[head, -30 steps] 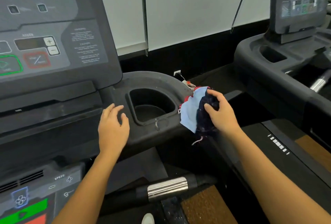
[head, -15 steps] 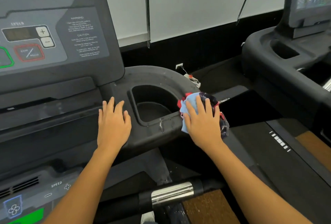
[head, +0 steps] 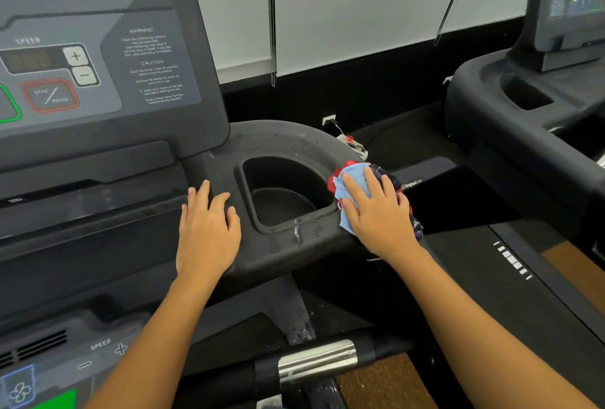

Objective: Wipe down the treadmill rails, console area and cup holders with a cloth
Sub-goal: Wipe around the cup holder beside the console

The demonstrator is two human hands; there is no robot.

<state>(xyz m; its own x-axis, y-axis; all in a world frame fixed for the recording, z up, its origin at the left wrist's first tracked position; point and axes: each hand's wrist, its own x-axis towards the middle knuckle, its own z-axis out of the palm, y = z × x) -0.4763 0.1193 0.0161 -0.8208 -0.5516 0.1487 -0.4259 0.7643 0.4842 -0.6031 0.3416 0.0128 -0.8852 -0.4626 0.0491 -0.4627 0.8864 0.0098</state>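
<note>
On cloth (head: 353, 176) and console (head: 281, 140), hands (head: 208, 232) (head: 381, 217) rest flat.

Two bare arms in shot.
The left hand (head: 208, 232) and right hand (head: 381, 215) are uncovered, forearms bare down to the frame's edge.

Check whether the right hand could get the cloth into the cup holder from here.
Probably yes. The right hand presses the cloth down right beside the cup holder; its opening is uncovered and looks empty, and the left hand rests on the other side.
</note>
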